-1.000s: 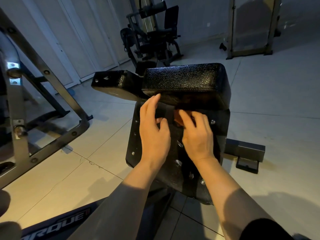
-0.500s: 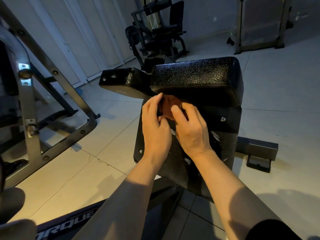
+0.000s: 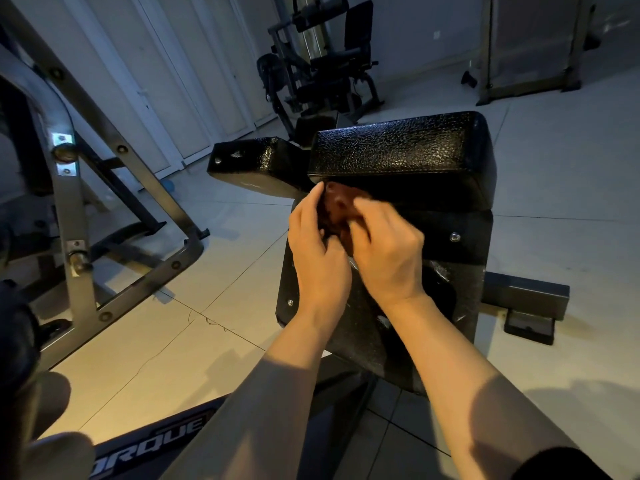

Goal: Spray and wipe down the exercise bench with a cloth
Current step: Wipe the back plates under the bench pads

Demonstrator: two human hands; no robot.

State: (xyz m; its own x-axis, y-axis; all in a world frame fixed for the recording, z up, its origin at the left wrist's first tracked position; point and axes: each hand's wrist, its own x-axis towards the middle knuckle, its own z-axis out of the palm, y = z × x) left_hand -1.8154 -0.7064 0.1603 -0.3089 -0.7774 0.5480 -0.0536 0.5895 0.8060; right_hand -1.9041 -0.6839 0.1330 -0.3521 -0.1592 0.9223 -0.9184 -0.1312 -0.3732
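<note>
— Where is our cloth?
— Right under the black bench pad. Our left hand and right hand both hold it, fingers curled round it.

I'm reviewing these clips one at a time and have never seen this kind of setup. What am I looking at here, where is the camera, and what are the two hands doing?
There is no robot here. The picture comes from a wide-angle camera worn on a person's head, looking forward and down, so the two forearms entering from the bottom are the wearer's own.

The black object in the middle is a padded exercise bench with a textured cover, standing on a pale tiled floor. The left hand and right hand meet just under the pad's front edge, and both hold a small reddish-brown cloth bunched between their fingers against the bench.

A grey metal frame stands to the left, and another gym machine sits farther back. No spray bottle shows in this view.
</note>
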